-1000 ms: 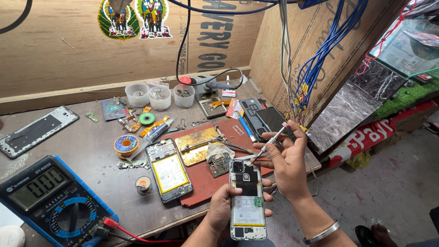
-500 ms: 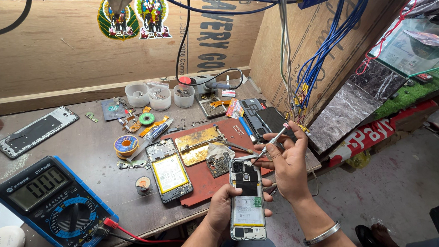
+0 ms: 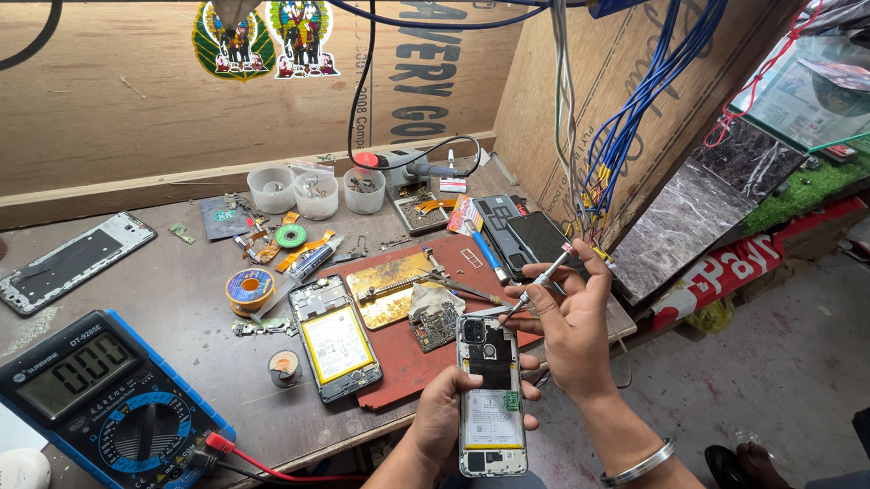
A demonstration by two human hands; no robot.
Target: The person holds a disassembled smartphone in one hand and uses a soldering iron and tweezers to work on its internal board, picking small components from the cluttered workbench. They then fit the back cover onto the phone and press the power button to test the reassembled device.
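Observation:
My left hand (image 3: 444,413) grips an opened phone (image 3: 489,390) from below, with its back cover off and the board and battery showing. My right hand (image 3: 570,322) holds a thin screwdriver (image 3: 532,289) with its tip down at the phone's upper right corner, beside the camera block. Both hands hover just past the front edge of the workbench. A metal bangle sits on my right wrist.
On the bench lie a red mat (image 3: 429,314), a second opened phone (image 3: 334,336), a loose circuit board (image 3: 437,324), a blue multimeter (image 3: 106,406) with a red lead, a solder reel (image 3: 250,287), three small white cups (image 3: 315,193) and a phone frame (image 3: 71,262). Blue cables (image 3: 645,95) hang at right.
The screwdriver tip has shifted slightly at the top of the phone. My left hand has kept the phone nearly still.

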